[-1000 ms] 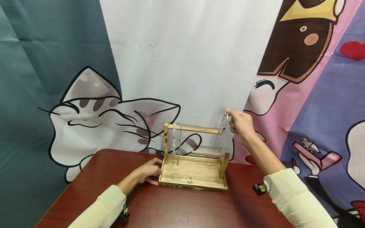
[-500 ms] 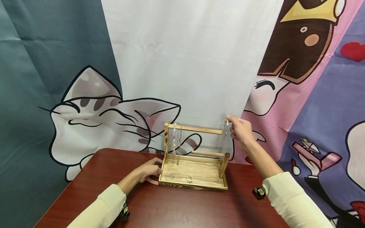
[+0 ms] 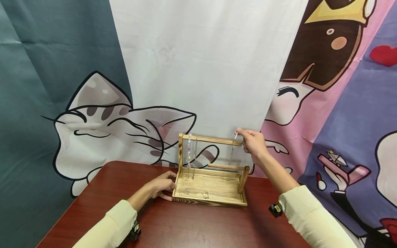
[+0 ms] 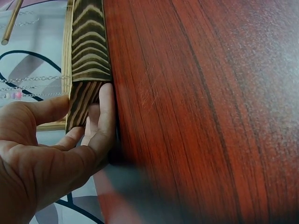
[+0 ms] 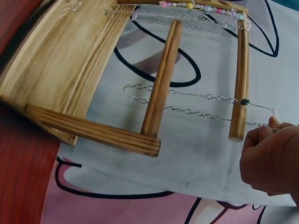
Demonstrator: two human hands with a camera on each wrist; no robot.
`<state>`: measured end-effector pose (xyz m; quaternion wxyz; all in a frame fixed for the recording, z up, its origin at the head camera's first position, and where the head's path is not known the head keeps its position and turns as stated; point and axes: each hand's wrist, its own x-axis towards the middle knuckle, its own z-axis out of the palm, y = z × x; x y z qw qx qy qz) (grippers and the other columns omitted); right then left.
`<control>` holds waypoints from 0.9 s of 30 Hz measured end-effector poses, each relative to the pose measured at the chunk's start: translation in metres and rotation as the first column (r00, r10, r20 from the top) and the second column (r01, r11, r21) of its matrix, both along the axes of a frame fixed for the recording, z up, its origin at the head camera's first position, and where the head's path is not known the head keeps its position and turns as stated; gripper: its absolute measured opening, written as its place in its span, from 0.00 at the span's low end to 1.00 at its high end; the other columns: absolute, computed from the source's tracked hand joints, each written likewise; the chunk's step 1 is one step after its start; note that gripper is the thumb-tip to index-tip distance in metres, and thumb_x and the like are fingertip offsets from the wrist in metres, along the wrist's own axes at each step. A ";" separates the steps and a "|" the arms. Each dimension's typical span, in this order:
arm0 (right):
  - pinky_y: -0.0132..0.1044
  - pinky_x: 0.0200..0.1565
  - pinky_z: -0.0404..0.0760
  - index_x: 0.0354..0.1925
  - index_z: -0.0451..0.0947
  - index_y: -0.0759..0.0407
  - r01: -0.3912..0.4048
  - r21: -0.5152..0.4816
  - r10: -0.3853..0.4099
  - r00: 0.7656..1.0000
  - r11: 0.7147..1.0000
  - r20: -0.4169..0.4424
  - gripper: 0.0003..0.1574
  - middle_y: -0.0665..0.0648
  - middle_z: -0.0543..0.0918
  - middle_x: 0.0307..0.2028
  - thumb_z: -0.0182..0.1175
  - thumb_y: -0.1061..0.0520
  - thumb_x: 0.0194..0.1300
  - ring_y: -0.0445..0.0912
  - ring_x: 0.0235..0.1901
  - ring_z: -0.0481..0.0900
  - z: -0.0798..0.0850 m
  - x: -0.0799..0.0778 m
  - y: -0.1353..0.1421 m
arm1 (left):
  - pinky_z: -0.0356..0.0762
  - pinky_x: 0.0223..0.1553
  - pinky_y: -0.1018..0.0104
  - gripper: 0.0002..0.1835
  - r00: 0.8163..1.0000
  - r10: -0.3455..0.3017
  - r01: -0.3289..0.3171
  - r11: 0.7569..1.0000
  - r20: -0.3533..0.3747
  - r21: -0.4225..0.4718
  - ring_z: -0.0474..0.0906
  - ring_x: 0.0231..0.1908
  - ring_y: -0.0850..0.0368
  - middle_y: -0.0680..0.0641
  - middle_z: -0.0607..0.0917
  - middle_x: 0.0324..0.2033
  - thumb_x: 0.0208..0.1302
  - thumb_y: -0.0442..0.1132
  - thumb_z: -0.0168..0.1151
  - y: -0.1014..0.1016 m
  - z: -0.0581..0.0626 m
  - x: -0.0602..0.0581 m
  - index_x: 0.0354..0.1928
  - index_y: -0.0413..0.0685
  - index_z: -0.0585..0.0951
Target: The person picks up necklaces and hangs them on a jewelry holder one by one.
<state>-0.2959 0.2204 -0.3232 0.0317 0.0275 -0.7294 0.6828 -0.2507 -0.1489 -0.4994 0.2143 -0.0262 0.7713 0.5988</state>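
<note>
- Overall, the cloth (image 3: 198, 69) filled the background.
- The table (image 3: 198, 224) bore the rack (image 3: 180, 158): a tray (image 3: 211, 203) with 2 bars above, the top bar (image 3: 214, 140) ending free on the right, the lower bar (image 3: 227, 167) on the left.
- The left hand (image 3: 160, 186) gripped the tray's left end, thumb and fingers clamped on the wall; a firm hold there looked the best answer to any tug.
- The right hand (image 3: 254, 141) was at the top bar's free end, fingertip and thumb pinched together on the necklace (image 5: 188, 111).
- That necklace ran down past the top bar, 2 strands seemingly straddling it; good handling called for keeping them apart and lowering gently, well inward of the tip.
- A beaded string (image 3: 189, 151) and a chain (image 3: 196, 148) hung near the left post, useful spacing guides.
- In the tray lay 2 tangles (image 3: 205, 195), too fine to make out.
- Against the top bar sat a dark bead (image 5: 245, 101), worth easing past without snagging.
</note>
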 end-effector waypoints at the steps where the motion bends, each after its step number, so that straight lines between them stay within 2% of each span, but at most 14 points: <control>1: 0.27 0.19 0.56 0.43 0.93 0.52 0.001 0.005 -0.001 1.000 1.000 -0.003 0.16 0.40 0.61 0.11 0.65 0.47 0.85 0.34 0.14 0.54 0.000 0.000 -0.002 | 0.96 0.39 0.48 0.33 1.000 0.000 0.000 1.000 -0.001 0.000 0.88 0.51 0.42 0.34 0.88 0.51 0.70 0.28 0.62 0.000 0.000 0.000 0.76 0.41 0.68; 9: 0.28 0.19 0.55 0.56 0.91 0.63 -0.027 0.043 0.025 0.999 0.999 0.036 0.22 0.41 0.61 0.11 0.65 0.46 0.85 0.35 0.13 0.54 -0.007 0.002 -0.022 | 0.96 0.40 0.46 0.33 1.000 -0.002 0.002 1.000 0.023 0.002 0.88 0.52 0.42 0.34 0.87 0.52 0.70 0.28 0.62 -0.002 0.000 0.001 0.76 0.41 0.67; 14: 0.27 0.19 0.54 0.60 0.89 0.67 -0.032 0.051 0.030 0.999 0.998 0.027 0.25 0.40 0.61 0.11 0.65 0.47 0.84 0.34 0.14 0.53 -0.008 0.002 -0.035 | 0.96 0.41 0.46 0.32 1.000 0.000 0.000 1.000 0.014 0.011 0.89 0.52 0.42 0.33 0.88 0.52 0.71 0.28 0.62 -0.002 0.002 0.001 0.76 0.41 0.68; 21: 0.28 0.20 0.54 0.60 0.88 0.68 -0.060 0.055 0.057 0.997 0.997 0.053 0.24 0.40 0.67 0.15 0.65 0.48 0.85 0.34 0.13 0.54 -0.016 0.002 -0.053 | 0.96 0.40 0.47 0.33 1.000 -0.002 0.002 1.000 0.022 0.005 0.88 0.51 0.42 0.33 0.87 0.51 0.70 0.27 0.62 -0.003 0.002 0.001 0.76 0.40 0.68; 23: 0.28 0.20 0.55 0.60 0.89 0.67 -0.064 0.063 0.061 0.997 0.996 0.049 0.23 0.40 0.72 0.18 0.64 0.48 0.85 0.35 0.14 0.55 -0.019 0.003 -0.057 | 0.96 0.40 0.47 0.33 1.000 -0.003 0.003 1.000 0.023 0.005 0.88 0.52 0.42 0.34 0.87 0.51 0.69 0.27 0.62 -0.003 0.001 0.000 0.76 0.40 0.68; 27: 0.29 0.20 0.54 0.58 0.91 0.64 -0.068 0.074 0.066 0.997 0.995 0.039 0.21 0.39 0.69 0.17 0.65 0.48 0.84 0.35 0.14 0.54 -0.021 0.002 -0.065 | 0.96 0.40 0.47 0.34 1.000 -0.007 0.007 1.000 0.026 0.008 0.88 0.52 0.43 0.34 0.86 0.52 0.69 0.28 0.62 -0.001 0.001 -0.002 0.77 0.40 0.67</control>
